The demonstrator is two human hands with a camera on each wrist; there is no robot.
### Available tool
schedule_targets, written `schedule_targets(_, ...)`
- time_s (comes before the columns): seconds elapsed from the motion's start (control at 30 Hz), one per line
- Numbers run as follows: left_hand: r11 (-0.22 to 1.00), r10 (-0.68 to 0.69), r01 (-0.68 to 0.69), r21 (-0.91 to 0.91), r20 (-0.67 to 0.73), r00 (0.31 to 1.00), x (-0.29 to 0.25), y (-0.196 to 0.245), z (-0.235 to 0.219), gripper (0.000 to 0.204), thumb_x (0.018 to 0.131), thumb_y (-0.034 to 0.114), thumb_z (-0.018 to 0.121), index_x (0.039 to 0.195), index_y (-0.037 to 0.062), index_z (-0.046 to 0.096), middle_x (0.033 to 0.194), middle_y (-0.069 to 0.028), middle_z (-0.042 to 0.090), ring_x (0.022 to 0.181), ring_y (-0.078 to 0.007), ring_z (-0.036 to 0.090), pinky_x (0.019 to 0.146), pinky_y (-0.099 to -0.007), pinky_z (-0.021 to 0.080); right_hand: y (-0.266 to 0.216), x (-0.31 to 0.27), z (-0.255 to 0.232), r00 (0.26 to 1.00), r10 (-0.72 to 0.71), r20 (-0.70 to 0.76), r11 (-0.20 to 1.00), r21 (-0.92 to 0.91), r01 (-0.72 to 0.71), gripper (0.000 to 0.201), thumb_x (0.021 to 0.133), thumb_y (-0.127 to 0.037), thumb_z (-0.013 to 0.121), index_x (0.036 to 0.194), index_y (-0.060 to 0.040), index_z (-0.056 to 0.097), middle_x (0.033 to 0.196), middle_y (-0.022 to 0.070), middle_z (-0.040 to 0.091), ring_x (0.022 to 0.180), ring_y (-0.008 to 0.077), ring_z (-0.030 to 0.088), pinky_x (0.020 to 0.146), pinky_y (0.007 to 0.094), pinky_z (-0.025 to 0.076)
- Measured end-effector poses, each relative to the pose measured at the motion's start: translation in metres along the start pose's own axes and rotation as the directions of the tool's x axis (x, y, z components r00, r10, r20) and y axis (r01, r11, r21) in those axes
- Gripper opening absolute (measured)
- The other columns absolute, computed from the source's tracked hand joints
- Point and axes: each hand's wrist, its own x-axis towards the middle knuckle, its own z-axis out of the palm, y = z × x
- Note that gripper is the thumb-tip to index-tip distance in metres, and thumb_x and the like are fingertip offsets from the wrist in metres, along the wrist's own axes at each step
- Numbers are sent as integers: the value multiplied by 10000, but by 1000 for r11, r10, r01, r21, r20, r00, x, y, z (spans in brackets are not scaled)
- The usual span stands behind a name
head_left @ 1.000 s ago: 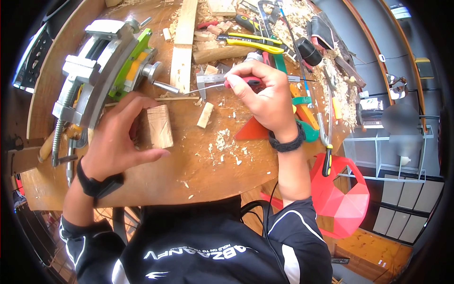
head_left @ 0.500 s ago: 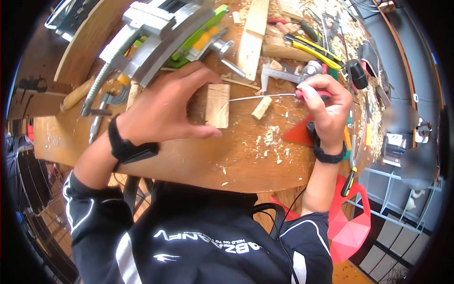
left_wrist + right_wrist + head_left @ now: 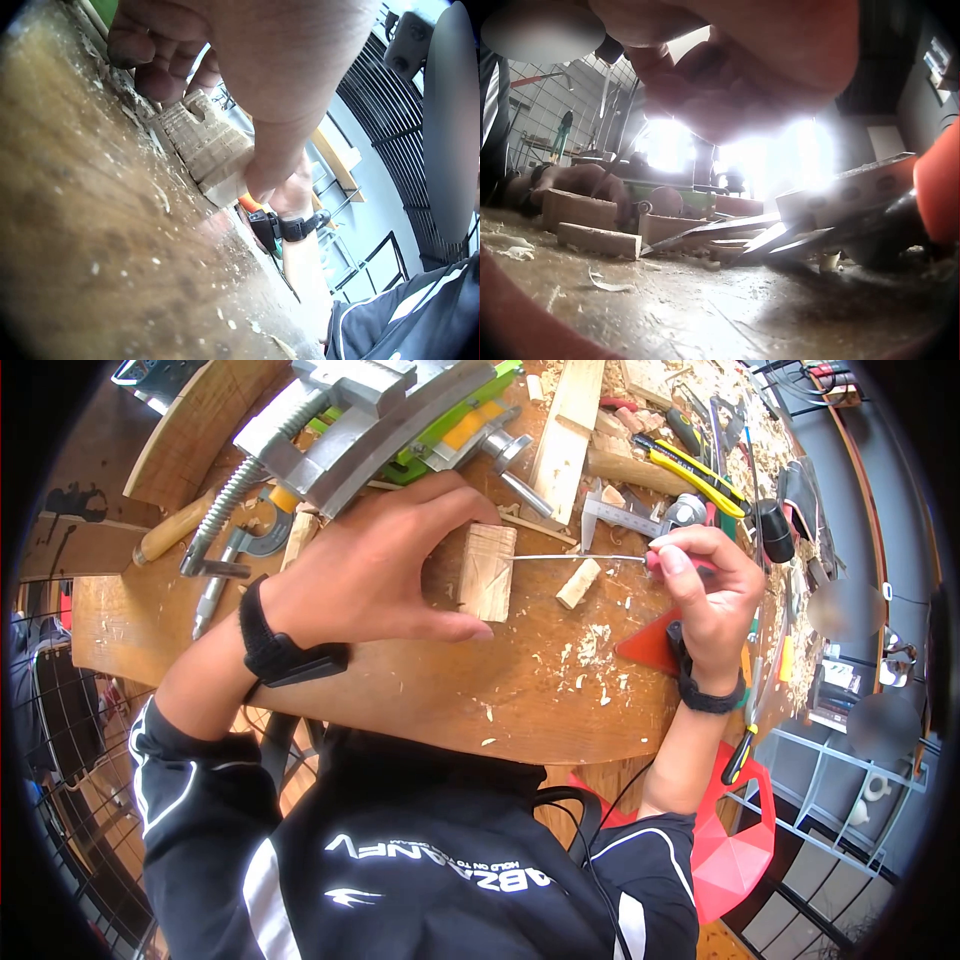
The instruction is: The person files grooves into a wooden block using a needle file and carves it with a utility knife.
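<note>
My left hand (image 3: 360, 570) curves round a pale wooden block (image 3: 488, 575) on the workbench, with the index fingertip at its far end and the thumb at its near end. In the left wrist view the block (image 3: 206, 146) shows a notch in its upper face, thumb close against its edge. My right hand (image 3: 710, 595) pinches the red handle of a tool (image 3: 580, 558) with a long thin metal shaft. The shaft's tip meets the block's right edge in the head view. A small wooden offcut (image 3: 578, 584) lies just below the shaft.
A metal vise (image 3: 370, 440) stands at the back left. Behind the tool lie a caliper (image 3: 625, 517), a wooden strip (image 3: 566, 445) and a yellow utility knife (image 3: 700, 475). Wood shavings (image 3: 595, 645) are scattered in front. A red triangular piece (image 3: 648, 643) lies by the right wrist.
The head view has swung, shifting the bench scene rightward. The tool's tip was left of the caliper, off the block, a second ago; now it is at the block's right edge.
</note>
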Motion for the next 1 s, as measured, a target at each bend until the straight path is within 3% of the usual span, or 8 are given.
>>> schedule_targets(0.17,1000,22,-22,-6,-28,999,0,0,1,699,679,285,941,1230,45,585,1134,-95,611,853,-240,645,718,-326,533,-1,0,4,993,27,116,998,-51,-21,83,935,-42,704,969,30,731,891,66,740,789,90,692,704,224,541)
schedule_targets(0.4,999,22,-23,-21,-43,999,0,-1,3,688,675,280,940,1221,47,591,1105,-94,607,848,-233,643,713,-326,530,1,-1,0,999,19,48,997,-73,-16,89,924,-43,724,975,29,736,861,53,738,788,89,700,707,225,547)
schedule_targets(0.47,999,15,-16,-38,-36,999,0,-2,3,690,675,284,939,1223,49,593,1091,-92,604,835,-223,638,706,-323,526,1,-1,2,990,33,134,997,-79,-23,80,912,-40,739,966,19,743,865,53,738,783,89,701,710,224,549)
schedule_targets(1.0,1000,0,0,-10,-28,1000,0,1,1,709,663,286,943,1232,48,594,1098,-81,606,797,-206,621,683,-313,519,-1,1,-2,990,-36,139,986,-156,58,124,873,-52,803,969,2,746,886,49,739,767,85,689,700,222,541)
